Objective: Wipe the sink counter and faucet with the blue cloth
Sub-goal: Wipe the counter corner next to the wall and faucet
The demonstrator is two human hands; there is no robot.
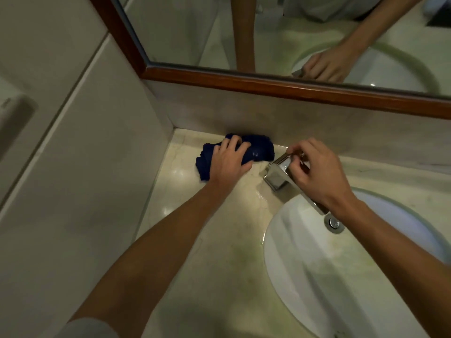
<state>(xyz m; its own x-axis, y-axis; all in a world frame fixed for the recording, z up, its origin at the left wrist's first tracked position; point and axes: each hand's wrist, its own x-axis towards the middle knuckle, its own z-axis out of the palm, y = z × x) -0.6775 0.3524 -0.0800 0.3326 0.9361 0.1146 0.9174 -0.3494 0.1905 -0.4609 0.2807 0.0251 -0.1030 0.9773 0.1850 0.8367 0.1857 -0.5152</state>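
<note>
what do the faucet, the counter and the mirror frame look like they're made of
Faucet: polished, chrome-like metal; its flat faces give mirror reflections.
Counter: probably polished stone such as marble; cream with faint veining and glossy light spots, though it may be an imitation.
Mirror frame: reddish-brown wood or wood-look trim with a smooth, slightly shiny finish.

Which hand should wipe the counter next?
The left hand: it already presses the blue cloth on the counter. The right hand is busy holding the faucet.
</note>
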